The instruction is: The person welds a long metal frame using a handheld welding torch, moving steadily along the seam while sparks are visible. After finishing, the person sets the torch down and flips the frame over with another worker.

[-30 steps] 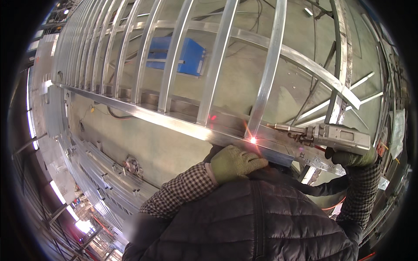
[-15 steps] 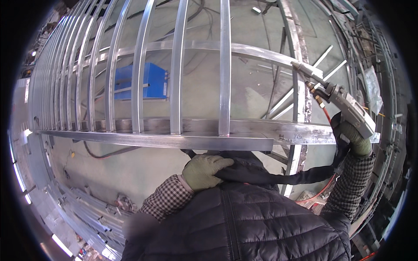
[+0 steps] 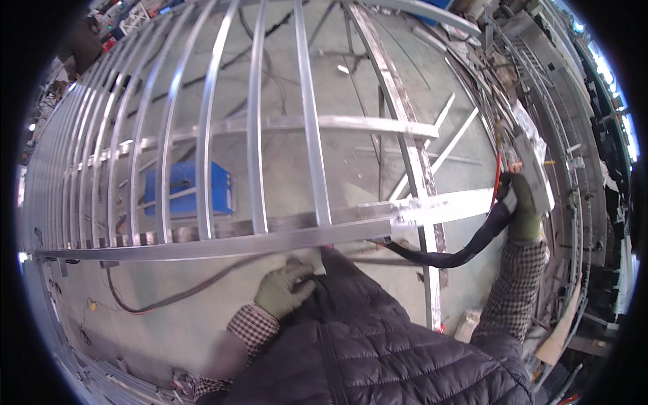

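Observation:
My right hand (image 3: 525,209), in a green glove, is closed around a grey welding gun (image 3: 538,172) raised at the far right, beyond the end of the metal frame. A thick black cable (image 3: 445,259) and a thin red hose (image 3: 498,172) run from the gun. The cable sags leftward to the frame's near rail. My left hand (image 3: 283,290), also gloved, hovers in front of my dark padded jacket, just below that rail. Its fingers are loosely bent and apart, holding nothing visible. The silvery frame (image 3: 223,244) has several parallel bars (image 3: 255,128) joined to its near rail.
The frame rests on a long support beam (image 3: 412,152) at the right. Under the bars stands a blue box-shaped machine (image 3: 219,189). Cables and loose metal strips (image 3: 453,135) lie on the floor. Metal lengths and scrap crowd the right side. Another hose (image 3: 182,293) curves below the rail.
My right hand has swung the gun from above the frame's right end outward to the right. My left hand has let go of the black cable. The view has turned.

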`<state>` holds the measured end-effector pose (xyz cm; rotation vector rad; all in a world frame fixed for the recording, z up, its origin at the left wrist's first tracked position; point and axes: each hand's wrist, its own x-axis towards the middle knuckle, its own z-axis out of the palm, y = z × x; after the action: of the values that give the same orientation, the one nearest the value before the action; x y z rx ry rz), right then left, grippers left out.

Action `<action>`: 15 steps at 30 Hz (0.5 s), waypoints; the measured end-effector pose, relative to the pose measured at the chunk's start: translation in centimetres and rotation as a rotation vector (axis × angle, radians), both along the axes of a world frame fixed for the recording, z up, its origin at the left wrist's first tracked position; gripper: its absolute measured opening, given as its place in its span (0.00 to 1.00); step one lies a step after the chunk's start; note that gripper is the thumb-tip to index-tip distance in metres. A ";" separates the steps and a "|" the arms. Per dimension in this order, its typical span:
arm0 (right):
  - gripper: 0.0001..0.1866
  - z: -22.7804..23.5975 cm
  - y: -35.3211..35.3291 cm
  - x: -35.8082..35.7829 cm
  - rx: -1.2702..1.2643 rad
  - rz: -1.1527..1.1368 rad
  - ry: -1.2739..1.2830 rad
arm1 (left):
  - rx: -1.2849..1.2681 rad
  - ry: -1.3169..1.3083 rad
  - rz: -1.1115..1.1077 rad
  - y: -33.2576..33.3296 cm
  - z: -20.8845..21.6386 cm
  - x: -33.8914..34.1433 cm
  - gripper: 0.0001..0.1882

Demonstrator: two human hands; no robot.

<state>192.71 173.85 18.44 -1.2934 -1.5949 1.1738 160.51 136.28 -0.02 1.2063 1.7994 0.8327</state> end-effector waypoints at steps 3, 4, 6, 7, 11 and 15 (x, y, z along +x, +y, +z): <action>0.09 -1.6 -0.6 0.5 0.637 0.122 -0.527 | -0.032 0.008 -0.065 -0.9 -0.1 0.3 0.20; 0.09 -1.9 -0.8 0.9 0.459 0.086 -0.326 | -0.037 -0.005 -0.077 -1.3 0.1 0.4 0.20; 0.09 -2.2 -0.3 1.6 0.503 0.118 -0.363 | -0.024 0.031 -0.097 -1.4 0.2 0.5 0.21; 0.07 -2.2 -0.1 2.1 0.355 0.055 -0.265 | -0.030 0.038 -0.099 -1.4 0.3 0.6 0.21; 0.06 -3.3 3.3 3.3 0.041 -0.035 0.027 | -0.051 0.007 0.006 -1.0 0.3 0.9 0.20; 0.11 -6.8 8.7 4.3 0.044 -0.086 0.138 | 0.008 0.105 0.072 0.1 -0.3 1.2 0.19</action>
<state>197.00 182.56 11.62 -1.2140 -1.4443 1.1429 161.73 136.40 -0.27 1.2165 1.9349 0.8314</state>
